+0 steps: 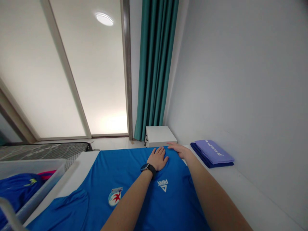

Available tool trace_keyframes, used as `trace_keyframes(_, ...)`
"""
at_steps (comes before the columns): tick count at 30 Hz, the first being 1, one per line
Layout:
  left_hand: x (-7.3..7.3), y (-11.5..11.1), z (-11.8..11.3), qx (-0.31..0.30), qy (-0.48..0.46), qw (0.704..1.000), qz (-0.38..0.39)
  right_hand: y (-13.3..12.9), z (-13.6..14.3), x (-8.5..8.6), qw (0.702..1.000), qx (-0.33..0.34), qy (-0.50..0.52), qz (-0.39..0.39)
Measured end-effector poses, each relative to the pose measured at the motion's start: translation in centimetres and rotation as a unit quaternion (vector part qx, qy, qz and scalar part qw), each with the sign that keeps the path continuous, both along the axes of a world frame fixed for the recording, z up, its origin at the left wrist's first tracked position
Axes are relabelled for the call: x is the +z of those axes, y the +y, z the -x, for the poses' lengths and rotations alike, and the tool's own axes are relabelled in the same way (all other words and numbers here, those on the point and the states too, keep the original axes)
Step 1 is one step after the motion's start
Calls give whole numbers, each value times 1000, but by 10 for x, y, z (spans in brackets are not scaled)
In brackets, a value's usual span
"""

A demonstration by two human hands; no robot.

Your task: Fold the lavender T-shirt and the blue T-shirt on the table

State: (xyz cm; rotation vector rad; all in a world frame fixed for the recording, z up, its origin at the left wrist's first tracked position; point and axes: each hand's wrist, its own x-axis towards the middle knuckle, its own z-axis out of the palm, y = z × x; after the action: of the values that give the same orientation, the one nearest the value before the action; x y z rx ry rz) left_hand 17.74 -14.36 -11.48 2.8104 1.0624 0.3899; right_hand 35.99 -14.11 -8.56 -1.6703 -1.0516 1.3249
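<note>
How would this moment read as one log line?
left hand: flat on blue shirt | right hand: at shirt's far edge | folded clothes: to the right

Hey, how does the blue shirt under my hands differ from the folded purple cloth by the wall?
The blue shirt is spread out wide, while the purple cloth is folded into a compact rectangle. The shirt has a multicoloured badge; the purple cloth shows none. The shirt covers far more of the white surface than the purple cloth does. Both carry white lettering.
</note>
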Motion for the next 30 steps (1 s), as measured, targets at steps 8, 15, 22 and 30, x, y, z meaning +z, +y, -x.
trace_keyframes(8,2,-1,0,0,-1,1000,-10,-11,-16,9,998,0,53,-37)
trace_keyframes(15,3,-2,0,-3,-8,1000,-8,-9,-13,1,998,-58,-25,5)
trace_keyframes(22,5,-3,1,-1,0,1000,-1,6,10,-1,994,-70,-69,-55)
trace_keyframes(30,10,-6,2,5,-16,1000,7,15,20,-8,996,-63,-25,-60)
